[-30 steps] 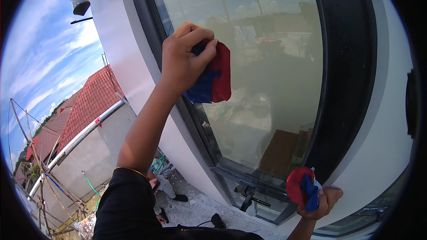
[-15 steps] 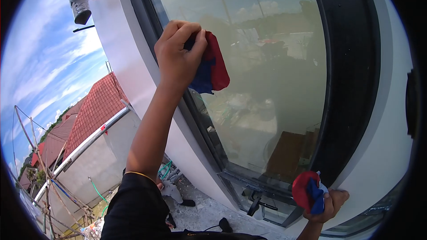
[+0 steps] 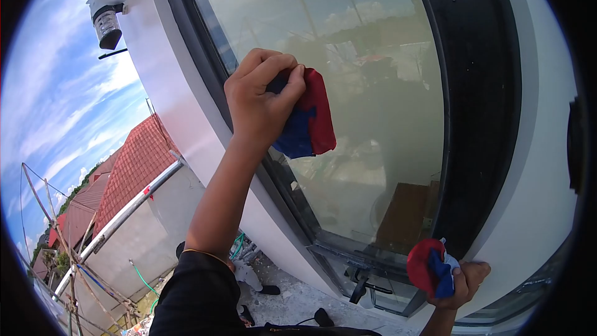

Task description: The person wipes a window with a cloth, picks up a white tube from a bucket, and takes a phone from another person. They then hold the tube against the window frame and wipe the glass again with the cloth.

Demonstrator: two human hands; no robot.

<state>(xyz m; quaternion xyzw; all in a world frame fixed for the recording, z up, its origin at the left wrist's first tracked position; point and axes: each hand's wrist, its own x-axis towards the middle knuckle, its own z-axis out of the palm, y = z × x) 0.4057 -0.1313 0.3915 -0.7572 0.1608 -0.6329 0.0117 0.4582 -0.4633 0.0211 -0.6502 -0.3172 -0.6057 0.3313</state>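
My left hand [image 3: 264, 96] is closed on the upper edge of a red and blue cloth [image 3: 311, 118], which hangs in front of the window glass [image 3: 379, 112]. Near the lower right corner of the black window frame [image 3: 482, 87], my right hand [image 3: 460, 283] is closed round a second red and blue cloth [image 3: 429, 267]. Something whitish shows between that cloth and the fingers; I cannot make out what it is.
A wall lamp [image 3: 107, 28] juts out at the upper left. Below the window is a black handle [image 3: 360, 285]. Lower left are bamboo poles [image 3: 71, 274], a metal pipe [image 3: 130, 205] and a red tiled roof [image 3: 140, 162]. A person's foot [image 3: 268, 289] shows on the concrete floor [image 3: 292, 305].
My left hand and its cloth have moved down and slightly right over the glass. My right hand stays almost where it was. The view has shifted a little.
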